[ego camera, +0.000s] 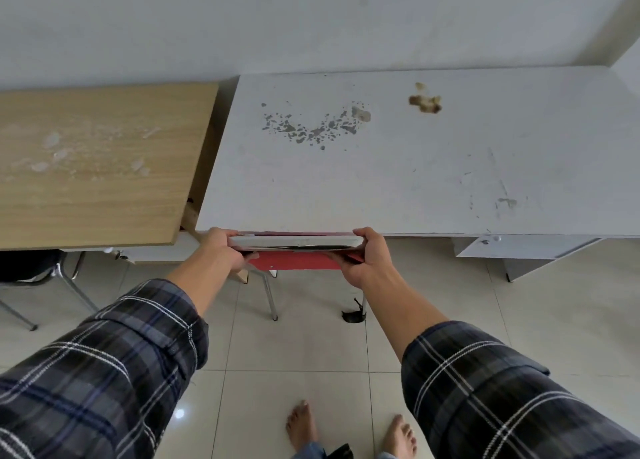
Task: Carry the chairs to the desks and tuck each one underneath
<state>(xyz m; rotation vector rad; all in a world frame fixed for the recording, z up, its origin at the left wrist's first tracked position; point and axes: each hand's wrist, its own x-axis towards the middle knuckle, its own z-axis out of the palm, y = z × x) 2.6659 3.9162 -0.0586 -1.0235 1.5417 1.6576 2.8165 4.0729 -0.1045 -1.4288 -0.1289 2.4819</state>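
A chair with a red seat point(298, 260) and a white backrest top point(294, 242) stands at the front edge of the white desk point(415, 167). Most of its seat is hidden under the desk top. My left hand point(221, 249) grips the backrest's left end and my right hand point(367, 256) grips its right end. Two metal legs point(270, 296) show below the seat on the tiled floor. To the left stands a wooden desk point(97, 167), with a dark chair point(31, 268) partly under it.
The white desk has a drawer unit point(519, 250) hanging under its right side. A dark object point(354, 315) lies on the floor by the chair's right leg. Both desks stand against a pale wall point(311, 22). My bare feet point(349, 427) are on the pale tiles.
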